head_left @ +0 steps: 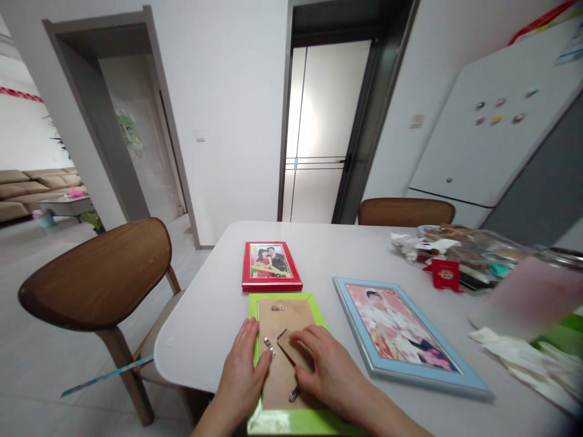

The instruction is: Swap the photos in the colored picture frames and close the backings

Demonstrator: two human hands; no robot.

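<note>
A green picture frame (259, 422) lies face down on the white table, its brown backing board (277, 388) showing. My left hand (241, 361) rests along its left border, fingers stretched out, the thumb on the board beside a small metal clip (269, 346). My right hand (325, 367) spans the brown stand flap (296, 352) on the board, thumb at the near side and fingertips at the far side. Below the right thumb sits another metal clip (294, 394), and a metal hanger (277, 308) is at the board's far end. The right hand covers part of the flap.
Beyond the green frame lies a red picture frame (272, 285) with a couple's photo. A light blue picture frame (378, 364) lies to the right. Bags (478, 243), a red packet (445, 275) and white tissue (519, 358) crowd the table's right side. A wooden chair (100, 279) stands left.
</note>
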